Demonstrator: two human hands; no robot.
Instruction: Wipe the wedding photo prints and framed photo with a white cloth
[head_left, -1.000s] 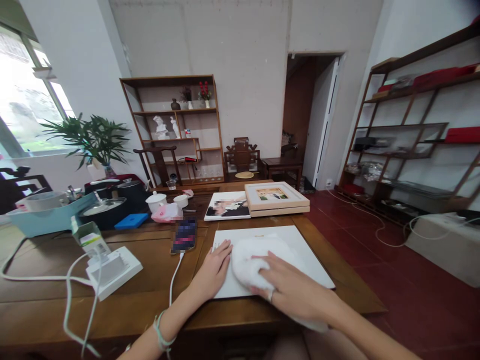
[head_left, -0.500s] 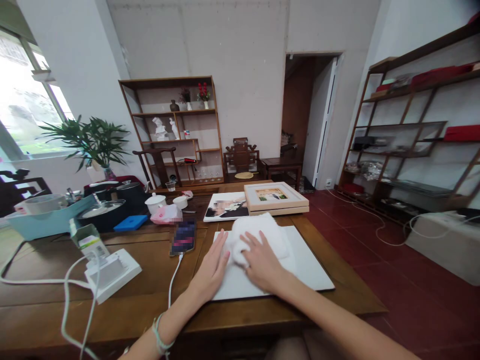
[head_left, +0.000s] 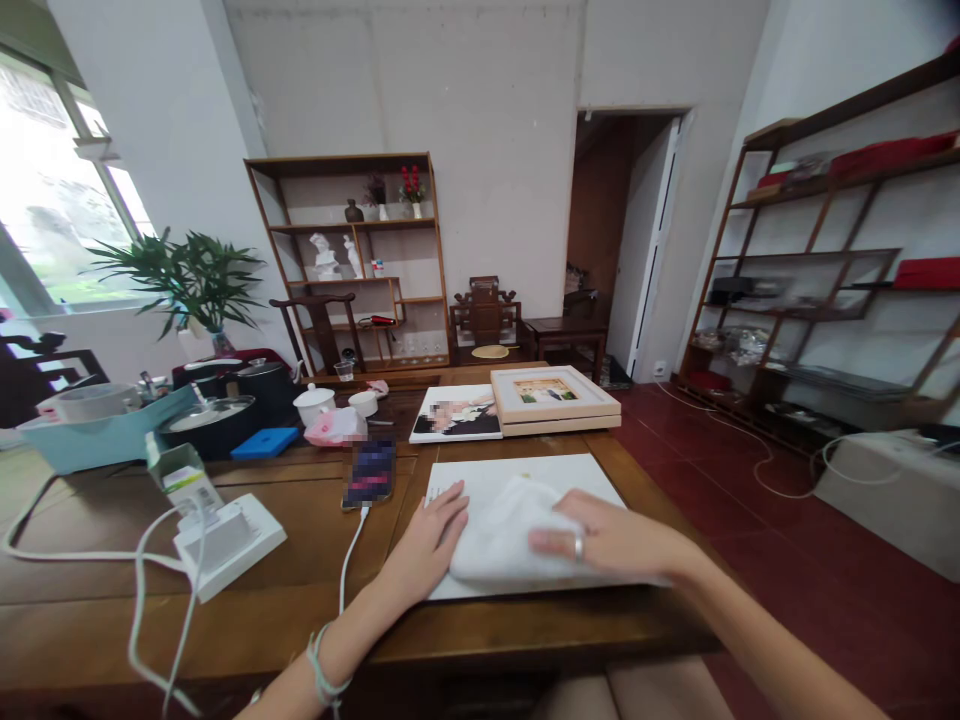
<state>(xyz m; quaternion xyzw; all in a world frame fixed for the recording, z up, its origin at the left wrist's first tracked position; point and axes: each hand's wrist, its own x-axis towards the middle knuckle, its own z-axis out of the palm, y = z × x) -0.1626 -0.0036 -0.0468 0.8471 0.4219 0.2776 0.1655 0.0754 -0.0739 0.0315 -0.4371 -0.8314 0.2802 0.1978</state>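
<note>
A white towel (head_left: 495, 535) lies bunched over a flat white board (head_left: 589, 472) at the table's front edge. My right hand (head_left: 615, 538), with a ring on one finger, grips the towel from its right side; the fingers are slightly smeared by motion and partly sunk in the cloth. On the board's left side rests my left hand (head_left: 427, 540), flat with its fingers stretched forward, the fingertips close to the towel. Behind the board are a photo print (head_left: 456, 414) and a pale wooden picture frame (head_left: 555, 420) stacked on another.
Left of the board lies a phone (head_left: 369, 473) with a white cable (head_left: 347, 560). Farther left stand a white box (head_left: 232, 550), a blue box (head_left: 264, 443), a dark pot (head_left: 206, 428) and a light-blue bin (head_left: 97, 435). A white lidded cup (head_left: 313, 402) stands behind the phone.
My right hand has moved right and nearer to me, turning sideways and dragging the towel toward the board's front edge. The board's far part is now uncovered. My left hand has shifted slightly.
</note>
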